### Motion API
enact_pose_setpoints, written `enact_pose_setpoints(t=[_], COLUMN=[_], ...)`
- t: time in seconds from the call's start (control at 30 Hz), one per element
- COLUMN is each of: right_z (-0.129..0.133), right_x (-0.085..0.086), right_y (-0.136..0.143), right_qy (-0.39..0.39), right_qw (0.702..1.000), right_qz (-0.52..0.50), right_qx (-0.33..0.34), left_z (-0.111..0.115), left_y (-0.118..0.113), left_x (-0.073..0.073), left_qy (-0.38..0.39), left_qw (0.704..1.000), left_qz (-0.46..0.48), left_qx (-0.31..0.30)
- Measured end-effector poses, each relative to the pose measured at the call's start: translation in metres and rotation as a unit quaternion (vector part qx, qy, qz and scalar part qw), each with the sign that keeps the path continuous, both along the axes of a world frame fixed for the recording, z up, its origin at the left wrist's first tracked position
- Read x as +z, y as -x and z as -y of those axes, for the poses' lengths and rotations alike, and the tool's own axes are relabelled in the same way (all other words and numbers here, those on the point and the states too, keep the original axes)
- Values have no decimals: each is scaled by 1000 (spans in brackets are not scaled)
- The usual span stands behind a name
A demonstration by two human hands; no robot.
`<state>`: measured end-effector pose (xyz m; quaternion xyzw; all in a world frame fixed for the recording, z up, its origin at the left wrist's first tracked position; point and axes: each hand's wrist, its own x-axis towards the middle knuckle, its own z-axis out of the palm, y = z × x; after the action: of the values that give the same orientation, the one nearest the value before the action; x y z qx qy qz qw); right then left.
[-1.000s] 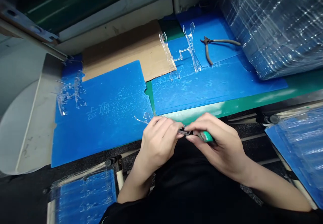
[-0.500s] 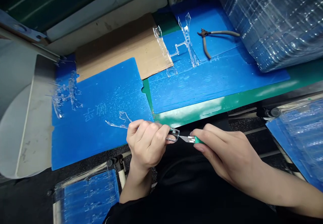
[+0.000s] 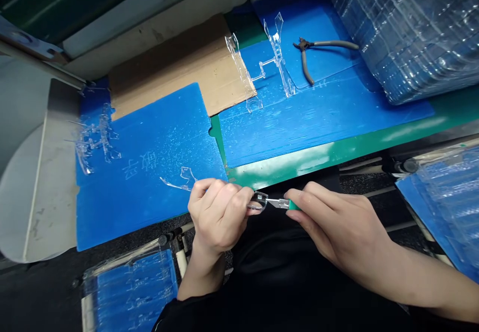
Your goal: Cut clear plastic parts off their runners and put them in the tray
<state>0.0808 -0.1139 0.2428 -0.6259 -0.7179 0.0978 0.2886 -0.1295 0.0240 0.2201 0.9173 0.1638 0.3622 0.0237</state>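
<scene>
My left hand [image 3: 220,215] is closed around a clear plastic part [image 3: 186,173]. One end of it sticks out past my fist to the left over the blue sheet, and a rounded end shows on the right. Pinched in my right hand [image 3: 333,222] is a utility knife [image 3: 294,205] with a green handle, most of it hidden in my palm. Its short blade points left and meets the rounded end of the plastic part; whether it cuts in cannot be made out.
Side cutters [image 3: 305,45] lie spread on a blue sheet [image 3: 262,137], beside joined clear plastic parts [image 3: 277,55]. More clear parts [image 3: 105,132] lie at left near brown cardboard [image 3: 160,68]. Stacked clear trays [image 3: 411,38] stand at back right. Filled trays [image 3: 134,292] flank me lower down.
The knife blade has tilted to lie flatter against the end of the plastic part. My left hand and the part have shifted very slightly right.
</scene>
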Motion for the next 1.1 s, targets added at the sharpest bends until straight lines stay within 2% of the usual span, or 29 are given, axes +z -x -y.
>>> enact_pose_setpoints(t=[0.4,0.53,0.67,0.77,0.87,0.97,1.1], right_z=[-2,-8,-13,-14,-11,-4,10], right_x=[-3,-10,-19,-18,-14,-13,-28], right_y=[-6,-15,-30,-37,-37,-31,-34], right_qy=[-44,-49,-37,-36,-8,60,152], right_qw=[997,994,994,993,975,960,956], right_qz=[57,85,48,-78,-213,-272,-243], right_qx=[-26,-55,-96,-84,-60,-34,-61], left_z=[-1,5,17,26,41,64,91], left_y=[-3,-3,-13,-33,-56,-75,-96], left_x=[3,3,6,7,0,-11,-26], left_qy=[12,31,54,38,5,6,3], left_qw=[999,998,992,982,967,939,879], left_qz=[-46,-40,-74,-118,-122,-142,-244], left_qx=[3,-31,-86,-140,-225,-314,-409])
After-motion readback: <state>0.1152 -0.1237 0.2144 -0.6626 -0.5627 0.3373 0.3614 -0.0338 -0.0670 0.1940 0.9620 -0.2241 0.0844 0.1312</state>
